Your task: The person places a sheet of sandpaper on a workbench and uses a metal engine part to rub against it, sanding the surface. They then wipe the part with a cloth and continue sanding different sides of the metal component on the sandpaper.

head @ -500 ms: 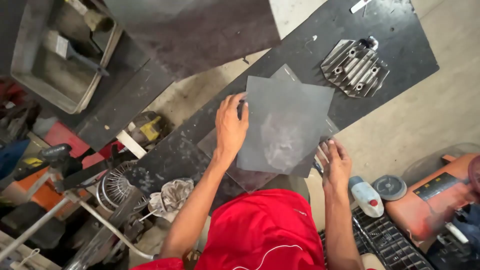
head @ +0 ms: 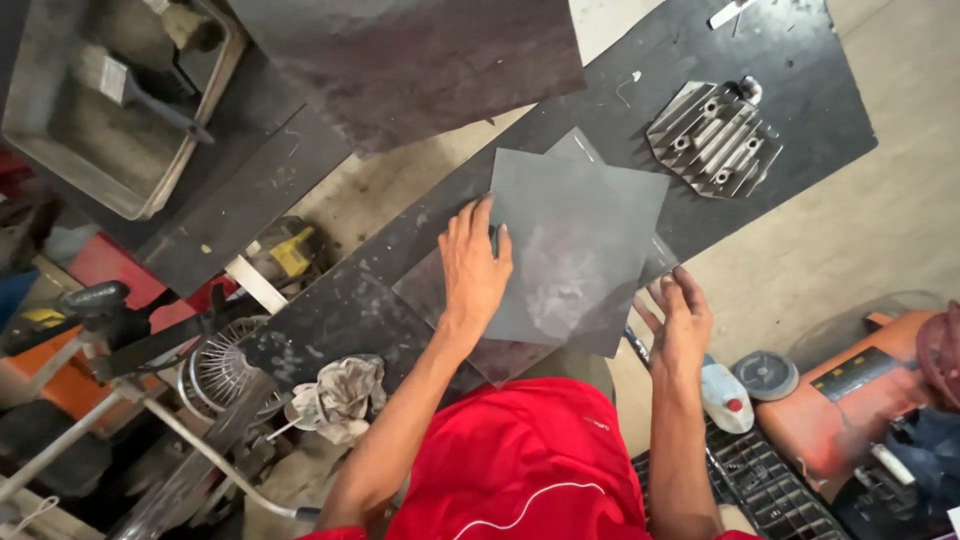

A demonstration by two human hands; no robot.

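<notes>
Lower grey sheet (head: 455,300) mostly under top sheet (head: 575,245); grey tray (head: 60,165) cut off at left edge

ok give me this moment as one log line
left hand flat on grey sheet | right hand open at sheet's lower right edge | finned metal part apart on black board

Single head-worn view, looking almost straight down from above the person's red-shirted torso, which filled the bottom centre of frame. The dark work board (head: 400,290) ran diagonally from lower left to upper right at arm's-length range, with the grey sheet (head: 580,240) near frame centre and both forearms entering from the bottom edge. No second view was recorded, so there was no overlap to log.
</notes>
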